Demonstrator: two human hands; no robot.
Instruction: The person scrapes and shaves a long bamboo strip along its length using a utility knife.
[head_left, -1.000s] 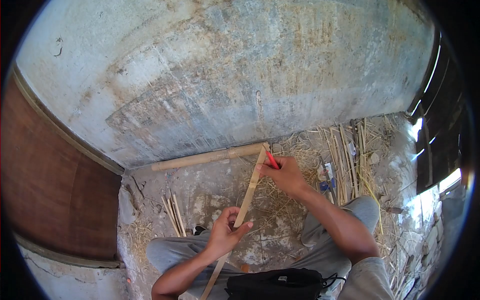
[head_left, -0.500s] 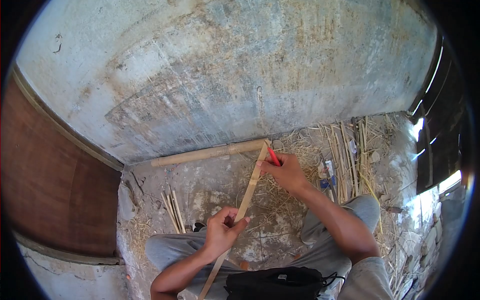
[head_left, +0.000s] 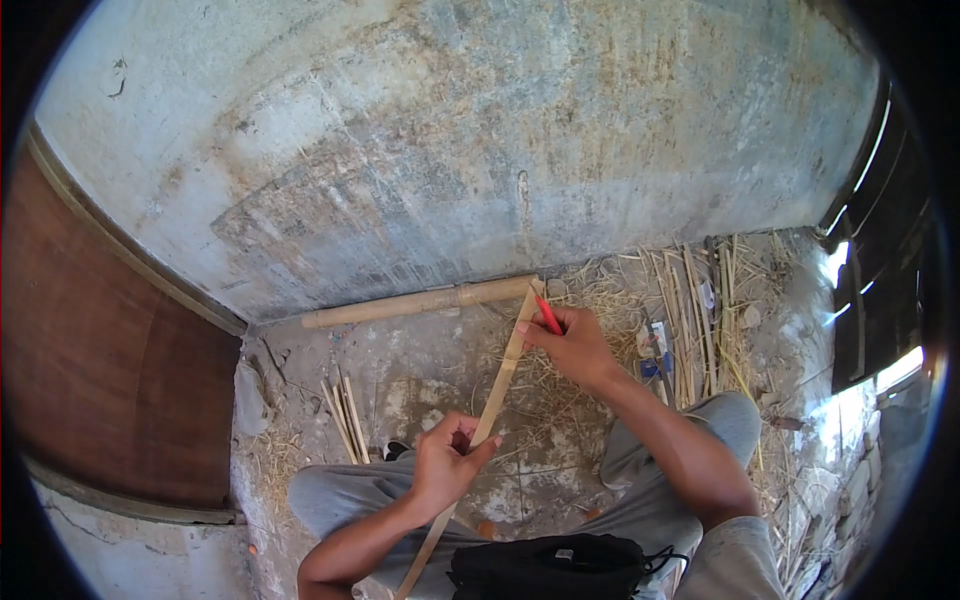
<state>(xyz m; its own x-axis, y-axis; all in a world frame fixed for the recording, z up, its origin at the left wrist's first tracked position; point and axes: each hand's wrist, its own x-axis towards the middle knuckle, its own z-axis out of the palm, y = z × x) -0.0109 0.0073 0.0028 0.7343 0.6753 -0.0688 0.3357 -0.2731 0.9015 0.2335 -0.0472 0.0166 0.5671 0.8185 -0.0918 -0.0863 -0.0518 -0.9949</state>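
You have the red tool (head_left: pixel 546 313) close to the upper end of the pale strip (head_left: pixel 497 395), and the likeliest trouble is a slip there; if your right hand (head_left: pixel 575 348) pinches the strip too lightly while also managing the tool, the tip could skid off the narrow face or the strip could twist; I cannot tell whether that tip is a pen or a blade, so treat your thumb, lying near it, as exposed. A loose hold by your left hand (head_left: pixel 445 470) could let the long lower part swing, and its tail, running down past your leg beside the black bag (head_left: pixel 550 568), could catch on either and jerk the upper end.

The strip slants between your two hands; your left fingers are curled, with the strip passing between them and the thumb; your right thumb and fingertips pinch it below its upper end, with the red tool held in the same hand; that end shows just beyond your fingers, near the end of the bamboo pole (head_left: pixel 400 306).
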